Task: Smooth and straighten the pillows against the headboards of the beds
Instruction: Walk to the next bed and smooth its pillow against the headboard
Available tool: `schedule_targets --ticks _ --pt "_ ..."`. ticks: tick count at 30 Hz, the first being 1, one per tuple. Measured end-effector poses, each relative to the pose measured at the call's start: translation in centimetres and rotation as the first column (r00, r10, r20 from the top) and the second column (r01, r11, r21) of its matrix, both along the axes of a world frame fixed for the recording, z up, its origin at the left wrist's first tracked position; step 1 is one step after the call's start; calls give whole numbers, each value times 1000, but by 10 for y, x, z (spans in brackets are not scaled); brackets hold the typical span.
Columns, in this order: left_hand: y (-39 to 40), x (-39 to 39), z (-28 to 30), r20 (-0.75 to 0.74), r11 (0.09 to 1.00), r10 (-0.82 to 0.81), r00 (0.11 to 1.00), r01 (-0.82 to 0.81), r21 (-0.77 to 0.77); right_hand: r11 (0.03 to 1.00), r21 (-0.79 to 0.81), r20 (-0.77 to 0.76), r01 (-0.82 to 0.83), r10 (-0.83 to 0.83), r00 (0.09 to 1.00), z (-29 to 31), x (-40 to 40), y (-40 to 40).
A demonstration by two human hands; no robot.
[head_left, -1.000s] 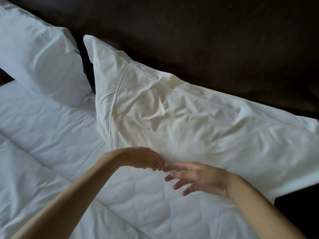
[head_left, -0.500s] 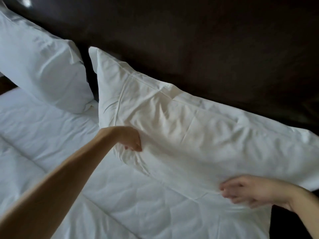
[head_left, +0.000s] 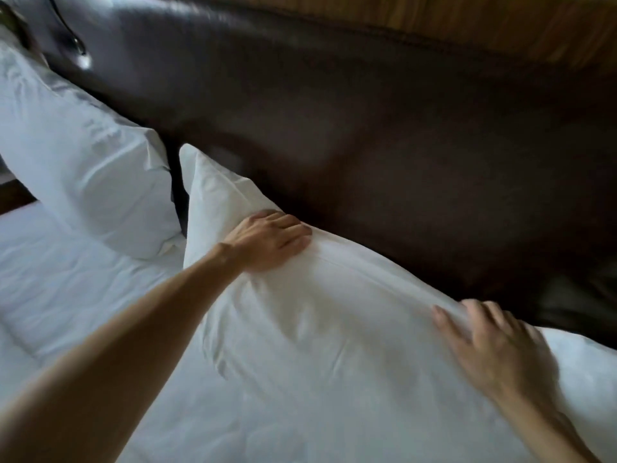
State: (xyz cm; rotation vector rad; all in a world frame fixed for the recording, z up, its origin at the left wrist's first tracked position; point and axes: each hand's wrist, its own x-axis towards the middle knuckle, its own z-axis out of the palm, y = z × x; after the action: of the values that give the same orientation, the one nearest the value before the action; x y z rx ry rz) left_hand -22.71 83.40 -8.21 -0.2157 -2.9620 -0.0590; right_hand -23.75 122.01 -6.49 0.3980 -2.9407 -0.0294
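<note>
A white pillow (head_left: 334, 329) leans against the dark brown padded headboard (head_left: 400, 145), with one corner pointing up at the left. My left hand (head_left: 270, 238) lies palm down on its upper edge near that corner, fingers curled over the ridge. My right hand (head_left: 490, 345) grips the same upper edge further right, where the fabric bunches under the fingertips. The cloth is drawn into taut folds between the two hands. A second white pillow (head_left: 83, 168) rests against the headboard to the left, apart from my hands.
White quilted bedding (head_left: 66, 295) covers the mattress below and left of the pillows. A wood-grain wall panel (head_left: 500, 21) runs above the headboard. A small shiny fitting (head_left: 78, 48) hangs at the top left. The picture is blurred by motion.
Both hands left the near pillow's lower edge and moved up to its top edge. The view tilted up, showing more headboard and the wood panel.
</note>
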Motion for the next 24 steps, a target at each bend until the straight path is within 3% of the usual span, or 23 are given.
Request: schedule_targets --ticks 2,7,13,17,20,24 --pt "-24 4 -8 -26 998 1 1000 -3 -60 1000 22 -67 1 1 998 -7 -1 21" --pt "-26 6 -14 -161 998 58 985 -63 -23 996 0 -198 -85 83 977 -11 -1 24" --pt "-23 2 34 -324 929 302 897 -200 313 969 -245 -278 -32 -38 960 22 -11 -2" --pt "-62 -9 90 -383 934 293 876 -176 311 910 -414 -265 -28 -91 960 67 -24 -35" --pt "-90 -18 109 -249 929 308 918 -234 286 914 -404 -189 -31 -50 981 74 -28 -58" --pt "-94 -1 52 170 865 450 877 -475 163 952 -303 -80 -33 9 997 28 -21 -81"
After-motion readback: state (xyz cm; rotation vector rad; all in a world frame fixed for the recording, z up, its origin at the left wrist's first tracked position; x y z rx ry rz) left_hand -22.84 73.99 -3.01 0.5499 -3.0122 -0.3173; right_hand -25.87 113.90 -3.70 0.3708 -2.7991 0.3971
